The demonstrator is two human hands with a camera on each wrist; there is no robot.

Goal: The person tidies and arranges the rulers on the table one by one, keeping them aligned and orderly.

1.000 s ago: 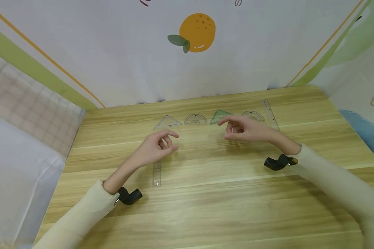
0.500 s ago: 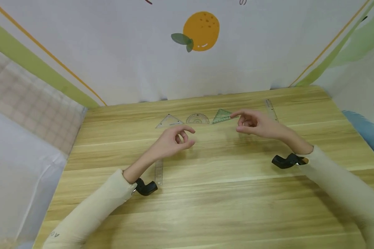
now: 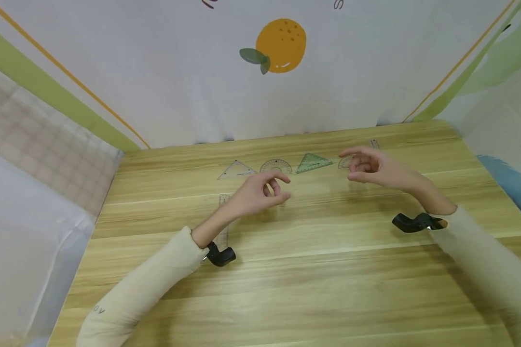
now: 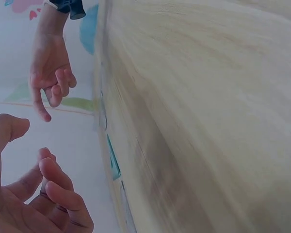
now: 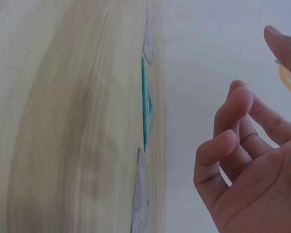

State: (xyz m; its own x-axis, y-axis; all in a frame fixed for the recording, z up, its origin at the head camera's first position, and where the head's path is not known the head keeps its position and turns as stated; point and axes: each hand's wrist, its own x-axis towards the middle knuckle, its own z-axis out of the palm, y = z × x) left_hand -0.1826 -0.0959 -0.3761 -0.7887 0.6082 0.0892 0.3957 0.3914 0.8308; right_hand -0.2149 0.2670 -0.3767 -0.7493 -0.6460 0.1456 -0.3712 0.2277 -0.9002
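My left hand (image 3: 262, 193) hovers over the table near a clear protractor (image 3: 276, 165), its fingers loosely bent and nothing between them. Under that forearm lies a clear ruler (image 3: 224, 198), partly covered. A clear set square (image 3: 236, 169) rests just beyond the hand. Further right, my right hand (image 3: 384, 169) is raised in a similar loose curl, holding nothing. It hides part of a second protractor (image 3: 345, 163) and most of another ruler (image 3: 375, 143). Between the hands is a green set square (image 3: 313, 163), which the right wrist view shows flat beside a protractor (image 5: 141, 194).
The wood-grain table (image 3: 286, 289) runs back to a white curtain (image 3: 178, 86) printed with an orange. Cloth also hangs at the left and right sides. A black wrist mount (image 3: 220, 254) sticks out from the left sleeve, and another (image 3: 410, 223) from the right.
Both hands have shifted right over the table. The left hand now overlaps the edge of the left protractor's area; the right hand has uncovered the green set square and covers the right ruler more.
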